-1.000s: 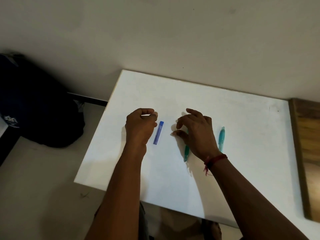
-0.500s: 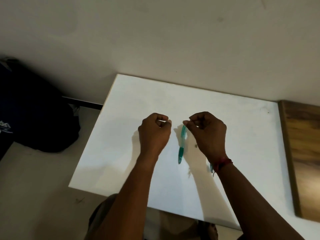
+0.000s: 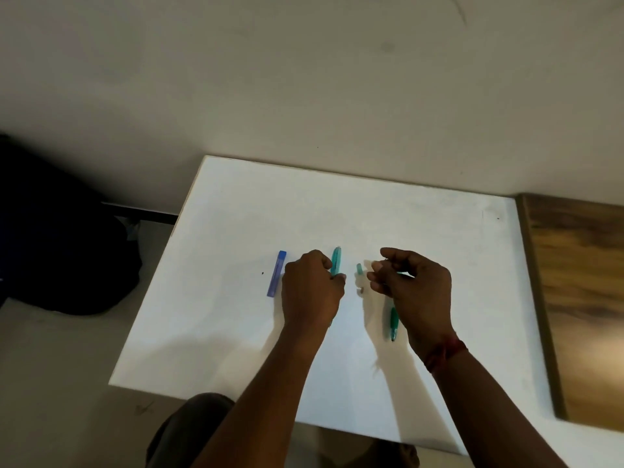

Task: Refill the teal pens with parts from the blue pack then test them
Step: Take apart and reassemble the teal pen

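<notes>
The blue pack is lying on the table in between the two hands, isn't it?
No. The blue pack does lie on the table, but not between the hands. It lies to the left of the left hand, which grips a teal pen. The right hand is farther right. The head view shows this.

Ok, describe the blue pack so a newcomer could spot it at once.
Start at the white table. Just left of the left hand lies the blue pack, a slim flat stick pointing away from the person. It's the only blue item; the pen in that hand is teal.
</notes>
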